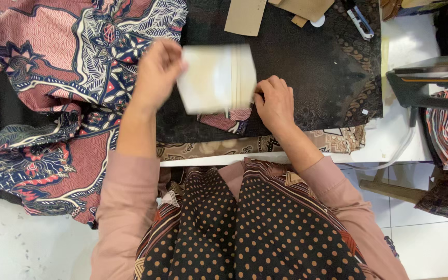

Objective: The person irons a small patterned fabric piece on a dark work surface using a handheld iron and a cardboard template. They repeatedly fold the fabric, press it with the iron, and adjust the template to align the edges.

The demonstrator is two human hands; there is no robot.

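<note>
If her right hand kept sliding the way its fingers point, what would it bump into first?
The right hand points left, fingertips already at the edge of the cream folded piece that the left hand holds up. It would likely meet that piece first, though depth is unclear.

Both hands: left hand [157, 70], right hand [275, 101] grip blurred cream cloth piece [216, 78] over dark batik fabric [307, 67].

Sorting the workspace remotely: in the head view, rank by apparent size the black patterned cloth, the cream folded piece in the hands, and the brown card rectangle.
1. Black patterned cloth
2. Cream folded piece, raised nearer the camera, so possibly overstated
3. Brown card rectangle, cut off by the frame edge
</note>
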